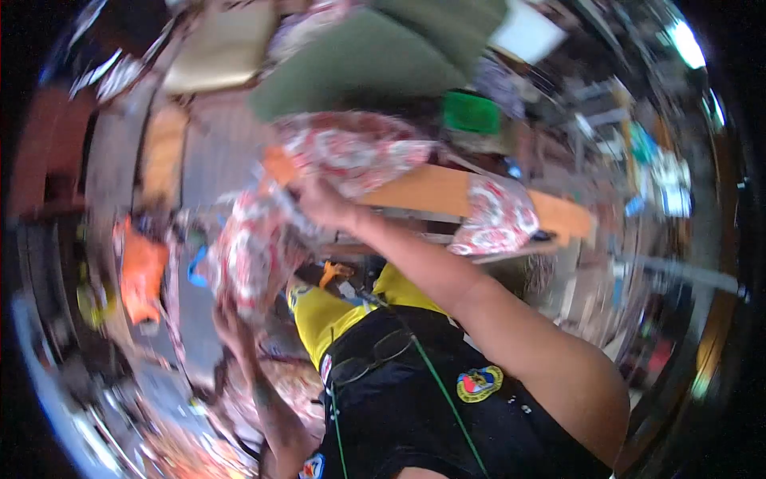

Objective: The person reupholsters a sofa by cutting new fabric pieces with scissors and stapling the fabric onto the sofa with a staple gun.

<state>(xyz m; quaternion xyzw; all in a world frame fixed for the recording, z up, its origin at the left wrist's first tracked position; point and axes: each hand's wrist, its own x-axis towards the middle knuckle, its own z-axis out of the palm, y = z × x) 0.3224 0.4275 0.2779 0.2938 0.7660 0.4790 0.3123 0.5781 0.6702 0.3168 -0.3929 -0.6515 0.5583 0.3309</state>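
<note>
A red-and-white patterned fabric (pixel 255 255) hangs in front of me, bunched and smeared by motion. My left hand (pixel 231 326) grips its lower edge. My right hand (pixel 321 201) is closed at the fabric's upper right side, beside a greyish elongated thing (pixel 292 209) too blurred to name. Behind that hand, more patterned fabric (pixel 359 152) is draped over an orange-brown wooden board (pixel 423 190). Another piece of the fabric (pixel 499 215) hangs over the board farther right.
Green cloth (pixel 359 64) and a green container (pixel 471 112) are at the back. An orange bag (pixel 144 270) lies at left. An orange-handled tool (pixel 329 274) shows near my yellow shorts. Cluttered shelves and items fill the right side.
</note>
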